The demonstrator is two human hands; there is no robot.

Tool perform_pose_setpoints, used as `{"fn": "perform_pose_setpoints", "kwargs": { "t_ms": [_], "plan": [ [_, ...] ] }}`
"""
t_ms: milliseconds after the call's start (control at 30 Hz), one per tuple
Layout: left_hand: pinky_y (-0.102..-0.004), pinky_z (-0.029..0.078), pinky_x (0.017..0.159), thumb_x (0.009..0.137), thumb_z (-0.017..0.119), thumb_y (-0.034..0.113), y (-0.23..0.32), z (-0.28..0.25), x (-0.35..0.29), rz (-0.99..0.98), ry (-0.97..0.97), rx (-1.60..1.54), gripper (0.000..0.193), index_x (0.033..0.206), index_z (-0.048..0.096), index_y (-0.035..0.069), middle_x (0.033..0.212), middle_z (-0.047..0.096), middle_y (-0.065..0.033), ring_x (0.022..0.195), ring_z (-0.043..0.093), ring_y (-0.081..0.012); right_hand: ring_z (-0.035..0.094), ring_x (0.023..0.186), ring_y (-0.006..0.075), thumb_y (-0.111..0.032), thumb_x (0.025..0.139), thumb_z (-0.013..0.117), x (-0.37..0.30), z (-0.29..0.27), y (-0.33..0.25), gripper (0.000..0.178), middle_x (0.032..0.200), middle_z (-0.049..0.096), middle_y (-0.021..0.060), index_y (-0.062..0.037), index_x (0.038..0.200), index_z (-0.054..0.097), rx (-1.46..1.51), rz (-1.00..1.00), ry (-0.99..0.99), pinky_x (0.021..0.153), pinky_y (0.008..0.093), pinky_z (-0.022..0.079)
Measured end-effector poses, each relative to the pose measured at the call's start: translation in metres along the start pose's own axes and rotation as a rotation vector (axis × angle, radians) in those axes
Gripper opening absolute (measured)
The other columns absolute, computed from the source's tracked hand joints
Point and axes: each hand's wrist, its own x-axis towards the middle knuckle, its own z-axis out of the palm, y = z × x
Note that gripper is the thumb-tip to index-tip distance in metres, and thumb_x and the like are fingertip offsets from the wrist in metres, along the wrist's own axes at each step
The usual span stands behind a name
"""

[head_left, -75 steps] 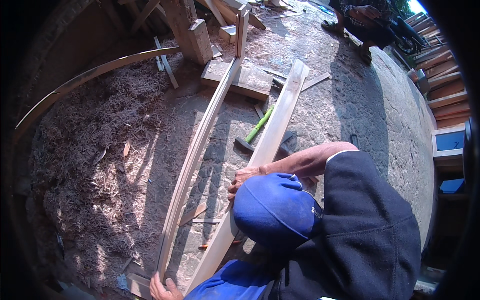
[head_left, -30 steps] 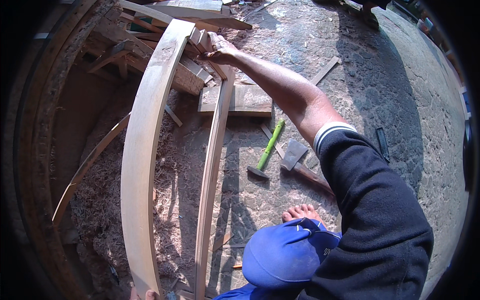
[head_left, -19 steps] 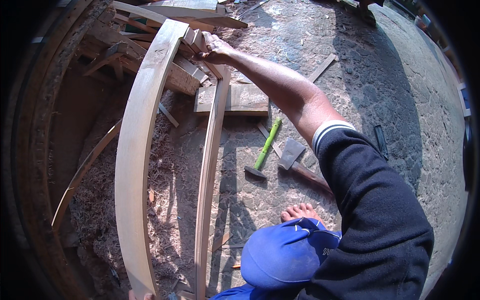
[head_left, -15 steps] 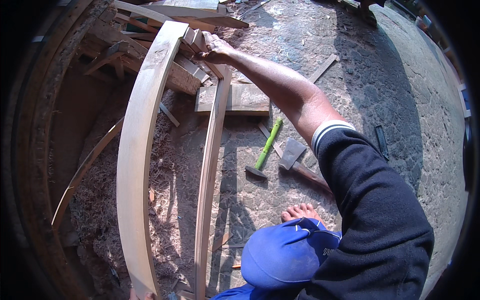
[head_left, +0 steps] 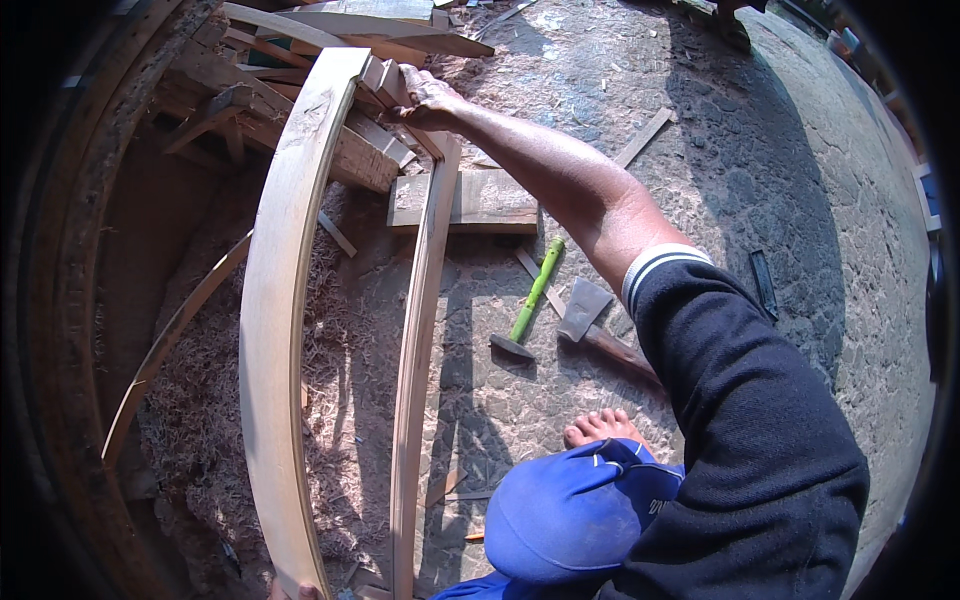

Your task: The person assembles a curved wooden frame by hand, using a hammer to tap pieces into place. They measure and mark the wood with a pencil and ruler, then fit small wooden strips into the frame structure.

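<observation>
A wooden frame (head_left: 275, 290) stands in front of me, its two long rails joined by a short crosspiece at the far end. My right hand (head_left: 430, 100) is closed around that far end, thumb side toward me. Only the fingertips of my left hand (head_left: 293, 591) show at the lower edge, gripping the near end of the frame's wide left rail. The frame's near end runs out of the picture. On the ground to the right lie a hammer (head_left: 530, 300) with a green handle and an axe (head_left: 586, 309) with a wooden handle, partly behind my right sleeve.
Beyond the frame a thick wood block (head_left: 470, 201) lies on the stony ground. Boards and beams (head_left: 370, 35) are piled at the far left. Shavings (head_left: 200, 400) cover the ground at left, beside a thin bent strip (head_left: 160, 355). My bare foot (head_left: 606, 428) is near the axe.
The wide left rail has shifted slightly right at its near end, the left fingertips with it. Its far end has dipped a little. Both hands keep their hold.
</observation>
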Motion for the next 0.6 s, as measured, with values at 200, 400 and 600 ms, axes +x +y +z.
{"fn": "perform_pose_setpoints", "kwargs": {
  "t_ms": [200,400,600],
  "plan": [
    [-0.0433,0.052,0.085,0.080,0.078,0.060,0.022,-0.009,0.000,0.054,0.013,0.008,0.077,0.123,0.066,-0.004,0.106,0.072,-0.0221,0.096,0.066,-0.0345,0.045,0.139,0.0414,-0.059,0.080,0.078,0.000,0.001,-0.001,0.103,0.148,0.043,0.0244,-0.0097,0.154,0.026,-0.013,0.019,-0.010,0.112,0.0517,0.041],
    [-0.0443,0.052,0.084,0.080,0.078,0.061,0.046,-0.014,-0.001,-0.008,0.031,-0.012,0.077,0.120,0.066,-0.003,0.106,0.072,-0.0225,0.095,0.067,-0.0360,0.045,0.139,0.0409,-0.059,0.080,0.078,-0.001,0.000,-0.004,0.102,0.148,0.043,0.0237,-0.0099,0.154,0.027,-0.016,0.028,-0.004,0.112,0.0516,0.041],
    [-0.0453,0.053,0.083,0.079,0.078,0.062,0.052,-0.015,-0.001,-0.038,0.044,-0.012,0.077,0.118,0.067,-0.003,0.106,0.072,-0.0228,0.095,0.067,-0.0375,0.046,0.137,0.0410,-0.058,0.079,0.080,-0.003,-0.001,-0.009,0.101,0.145,0.047,0.0233,-0.0080,0.151,0.029,-0.021,0.036,-0.013,0.111,0.0513,0.042]
  ]
}}
